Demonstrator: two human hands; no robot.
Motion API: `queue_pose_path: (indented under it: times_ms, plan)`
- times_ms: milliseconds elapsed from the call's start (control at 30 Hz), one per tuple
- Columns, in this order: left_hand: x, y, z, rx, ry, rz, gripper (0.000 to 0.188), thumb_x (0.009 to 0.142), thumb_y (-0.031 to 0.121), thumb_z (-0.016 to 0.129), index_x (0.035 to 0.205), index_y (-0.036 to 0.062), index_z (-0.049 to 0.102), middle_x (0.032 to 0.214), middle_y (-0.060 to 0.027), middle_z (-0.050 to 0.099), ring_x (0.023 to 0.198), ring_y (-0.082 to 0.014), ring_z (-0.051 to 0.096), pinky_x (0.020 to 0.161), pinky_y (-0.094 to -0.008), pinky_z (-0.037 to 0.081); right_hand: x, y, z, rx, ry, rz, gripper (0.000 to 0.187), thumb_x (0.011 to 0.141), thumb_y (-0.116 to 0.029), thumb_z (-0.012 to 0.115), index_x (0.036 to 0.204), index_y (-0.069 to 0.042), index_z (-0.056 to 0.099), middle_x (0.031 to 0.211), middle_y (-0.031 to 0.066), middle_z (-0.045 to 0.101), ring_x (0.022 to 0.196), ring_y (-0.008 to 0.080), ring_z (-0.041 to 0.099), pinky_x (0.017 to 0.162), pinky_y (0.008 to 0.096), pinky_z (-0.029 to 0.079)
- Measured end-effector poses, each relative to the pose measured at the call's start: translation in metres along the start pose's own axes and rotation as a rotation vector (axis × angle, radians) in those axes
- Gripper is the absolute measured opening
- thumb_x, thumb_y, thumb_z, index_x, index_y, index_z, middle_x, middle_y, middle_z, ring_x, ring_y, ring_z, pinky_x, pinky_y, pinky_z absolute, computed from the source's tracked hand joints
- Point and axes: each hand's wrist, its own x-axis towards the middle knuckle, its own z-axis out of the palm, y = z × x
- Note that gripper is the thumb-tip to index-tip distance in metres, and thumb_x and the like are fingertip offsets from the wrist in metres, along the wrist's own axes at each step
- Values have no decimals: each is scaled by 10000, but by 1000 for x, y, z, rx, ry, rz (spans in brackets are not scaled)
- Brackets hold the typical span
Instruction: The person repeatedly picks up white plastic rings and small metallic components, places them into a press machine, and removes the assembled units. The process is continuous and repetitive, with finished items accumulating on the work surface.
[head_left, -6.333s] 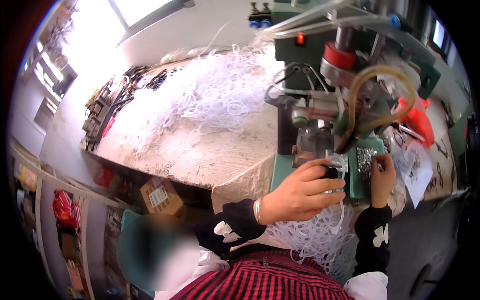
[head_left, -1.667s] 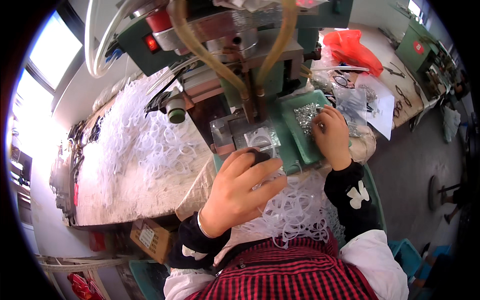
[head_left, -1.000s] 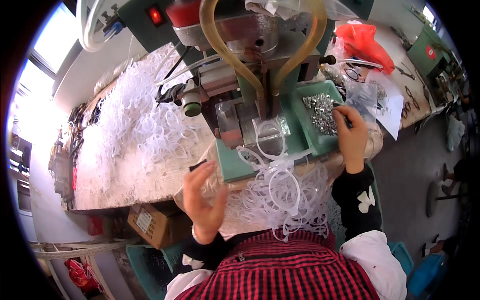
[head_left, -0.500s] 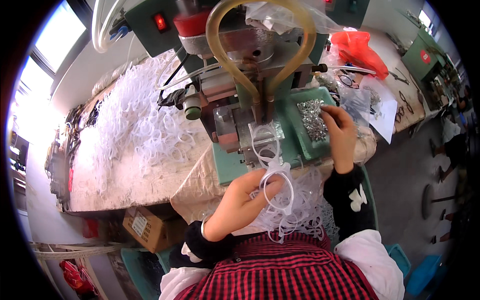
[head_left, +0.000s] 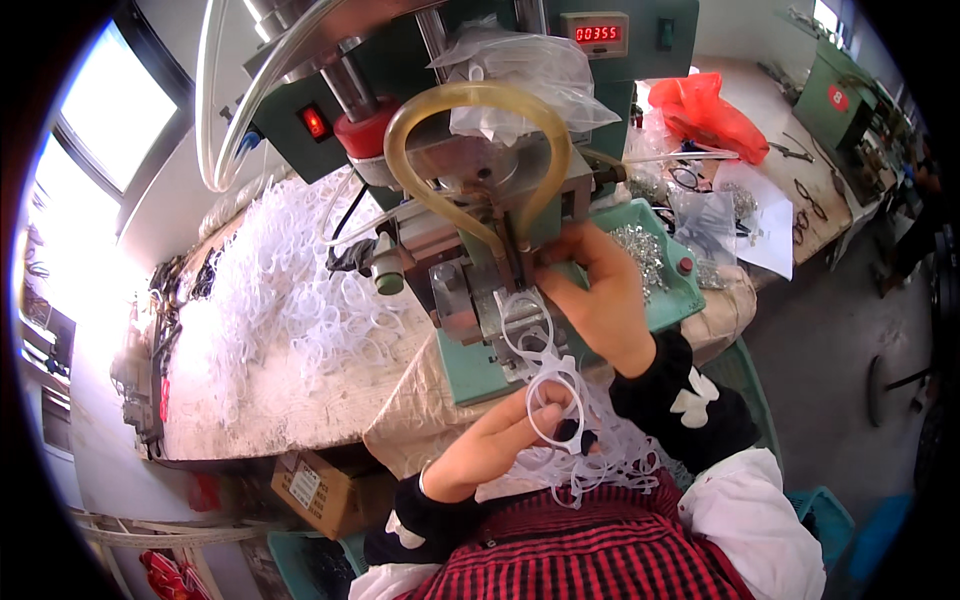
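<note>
As the left hand comes in from 7 o'clock, look at what it has: a spectacle frame, milky-clear and pale, fingers closed in a narrow grip at its nearer rim! Two rounded rims, folks, joined by a short, thick bridge. That near one faces us almost full on, a smooth open ring with fingertips showing through it. The far rim slants away towards 11 o'clock, thinner to the eye, right under the metal head of the machine. Some dark patches sit by those left fingertips, too small to make out.

Over at 1 o'clock it's the right hand, fingers bent and tips tucked in close beside the machine's tooling; whether anything is pinched there, I cannot tell from here. Above, an amber hose loops round and dives to that same spot.

Just past the right hand, between 1 and 2, a green tray carries a spread of shiny metal bits. Swing round to 10 o'clock: a great heap of clear frames whitens the bench. And at 5, down by the checked apron, another pale tangle!
</note>
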Motion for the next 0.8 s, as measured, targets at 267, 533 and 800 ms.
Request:
queue_pose_path:
  times_ms: [267, 533, 800]
  plan:
    - [8, 16, 2, 141, -25, -26, 323, 1072, 203, 503, 1293, -16, 592, 1216, -72, 648, 1083, -159, 603, 967, -327, 454, -7, -3, 6, 208, 42, 125, 439, 821, 13, 719, 1232, 23, 563, 904, 52, 691, 876, 100, 642, 788, 241, 485]
    - [-33, 25, 0, 960, 81, 877, 228, 933, 129, 627, 1131, 30, 681, 1174, -203, 708, 993, -387, 720, 860, -490, 575, -19, -40, 14, 305, -18, 152, 528, 850, 18, 657, 1351, 32, 492, 1057, 97, 703, 1077, 151, 625, 953, 280, 456]
    - [10, 50, -17, 1740, 257, 1114, 445, 714, 127, 679, 1158, 146, 686, 1253, -82, 675, 868, -231, 651, 912, -413, 569, 1, 12, -57, -267, 55, 20, 426, 852, -8, 675, 1275, -31, 631, 1165, 96, 696, 1111, 190, 646, 968, 315, 485]
